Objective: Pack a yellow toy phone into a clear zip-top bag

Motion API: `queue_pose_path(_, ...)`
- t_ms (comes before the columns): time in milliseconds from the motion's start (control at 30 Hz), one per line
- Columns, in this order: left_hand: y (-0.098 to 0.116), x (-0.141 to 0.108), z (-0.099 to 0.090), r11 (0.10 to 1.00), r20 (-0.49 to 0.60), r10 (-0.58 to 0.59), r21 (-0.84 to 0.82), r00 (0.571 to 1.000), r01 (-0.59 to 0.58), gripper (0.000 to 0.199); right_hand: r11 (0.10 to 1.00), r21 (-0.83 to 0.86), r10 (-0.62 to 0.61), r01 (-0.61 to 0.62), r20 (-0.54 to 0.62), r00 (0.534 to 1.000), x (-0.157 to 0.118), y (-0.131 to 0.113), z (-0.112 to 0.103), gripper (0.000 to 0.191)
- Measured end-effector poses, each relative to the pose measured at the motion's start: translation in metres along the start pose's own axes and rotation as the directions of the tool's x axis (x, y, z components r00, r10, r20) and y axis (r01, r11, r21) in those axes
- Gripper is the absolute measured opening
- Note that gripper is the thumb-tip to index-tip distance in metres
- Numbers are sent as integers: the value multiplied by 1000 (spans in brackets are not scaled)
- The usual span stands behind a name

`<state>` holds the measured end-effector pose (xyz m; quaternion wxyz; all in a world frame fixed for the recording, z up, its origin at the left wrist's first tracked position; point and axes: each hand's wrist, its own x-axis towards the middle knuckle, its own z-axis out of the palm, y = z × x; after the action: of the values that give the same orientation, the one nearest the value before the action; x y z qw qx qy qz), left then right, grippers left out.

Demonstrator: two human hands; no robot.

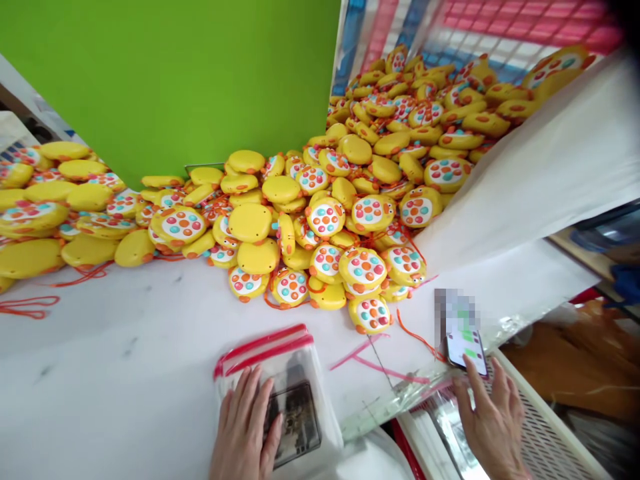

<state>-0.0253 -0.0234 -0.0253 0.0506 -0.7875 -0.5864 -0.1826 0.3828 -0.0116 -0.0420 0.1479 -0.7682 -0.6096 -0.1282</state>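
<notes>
My left hand (245, 420) lies flat, fingers stretched out, on a clear plastic bag with a red zip strip (270, 347). A dark printed rectangle (297, 423) shows on the bag beside my fingers. With its fingers spread, my right hand (490, 407) reaches to a phone (465, 347) near the table edge. The index fingertip is at the lower part of the lit screen; whether it presses cannot be seen. Beyond both hands is a heap of yellow animal-shaped toys (367, 267) with coloured buttons and orange cords.
A green panel (200, 80) stands behind the toys, on a white table (125, 353). More toys spill from a large white-lined sack (530, 173) at right. Below the table edge are a white slatted basket (550, 427) and more clear bags (440, 427).
</notes>
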Motion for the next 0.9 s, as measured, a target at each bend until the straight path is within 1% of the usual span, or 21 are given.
queue_pose_path(200, -2, 1, -3, 999, 17, 36, 11, 999, -36, 43, 1000, 23, -15, 15, -6, 1000, 0, 0, 1, 47)
queue_pose_path(333, 1, 4, -8, 1000, 35, 23, 19, 999, -24, 42, 999, 27, -24, 25, -22, 999, 1, 0, 1, 47)
queue_pose_path(433, 8, 10, -10, 1000, 3, 21, 14, 1000, -21, 40, 998, 43, -40, 42, -51, 998, 1, 1, 1, 46)
queue_pose_path(533, 14, 19, -11, 999, -34, 25, -44, 999, -26, 36, 998, 49, -43, 47, -69, 997, 1, 2, 2, 47)
queue_pose_path(700, 13, 28, -3, 993, -73, -34, -115, 997, 26, 33, 998, 47, -49, 52, -51, 997, 3, 2, 1, 49)
queue_pose_path(800, 11, 29, -1, 989, -76, -76, -131, 994, 65, 28, 995, 71, -71, 77, -73, 995, 3, 2, 1, 52)
queue_pose_path(867, 10, 30, -8, 982, -72, -103, -168, 992, 90, 23, 992, 95, -72, 81, -95, 993, 2, 5, 2, 54)
queue_pose_path(900, 9, 31, -17, 973, -74, -118, -206, 990, 100, 21, 992, 107, -62, 72, -93, 994, 1, 6, 3, 55)
